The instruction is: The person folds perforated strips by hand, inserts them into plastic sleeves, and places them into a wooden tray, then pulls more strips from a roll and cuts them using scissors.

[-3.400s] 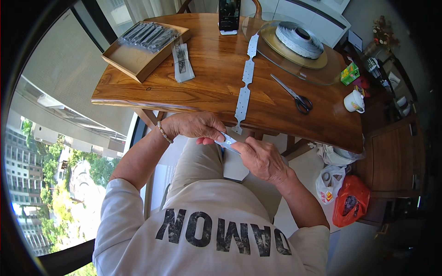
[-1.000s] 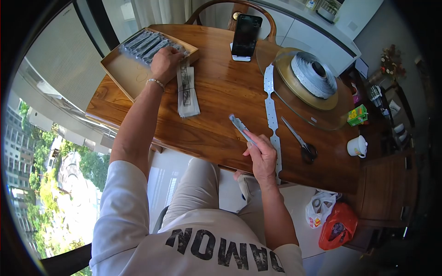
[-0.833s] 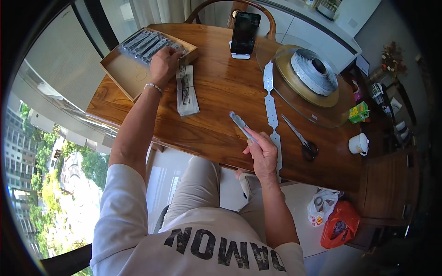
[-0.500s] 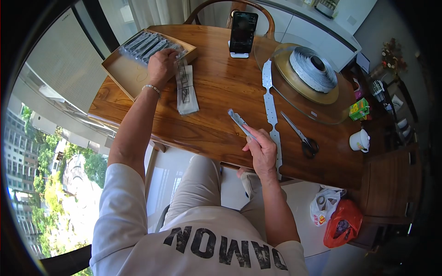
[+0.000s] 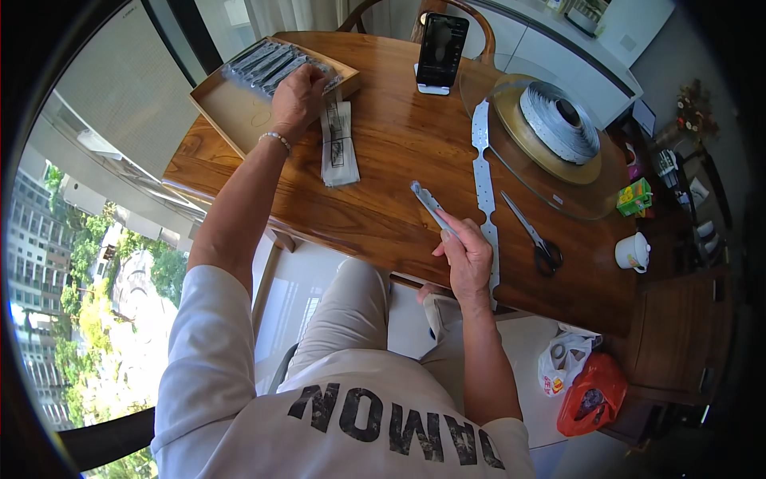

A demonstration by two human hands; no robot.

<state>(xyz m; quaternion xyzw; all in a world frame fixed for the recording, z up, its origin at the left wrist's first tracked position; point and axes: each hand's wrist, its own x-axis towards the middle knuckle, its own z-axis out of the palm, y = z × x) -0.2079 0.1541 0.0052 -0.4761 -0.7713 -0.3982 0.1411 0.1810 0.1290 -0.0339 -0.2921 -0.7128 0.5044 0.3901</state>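
My left hand (image 5: 298, 99) is over the right side of a shallow wooden tray (image 5: 231, 120), its fingers closed at the top of a stack of clear printed sleeves (image 5: 341, 156); what the fingertips pinch is too small to make out. Several dark plastic-wrapped packets (image 5: 267, 65) lie in the tray beside it. Between the thumb and fingers of my right hand (image 5: 469, 259) is a folded pale strip (image 5: 431, 204), pointing up and left above the table. A long perforated strip (image 5: 483, 180) runs down the table just right of this hand.
Black-handled scissors (image 5: 546, 254) lie right of the long strip. A large strip roll (image 5: 560, 124) rests on the glass turntable (image 5: 550, 209). A phone (image 5: 440, 49) stands at the back. A lidded white cup (image 5: 632, 252) and green box (image 5: 634, 197) are at the right.
Since the oldest frame, my left hand has gone from the folded strip to the tray, and my right hand has raised the strip over the table. Lately the view shifted slightly; both hands keep their grips.
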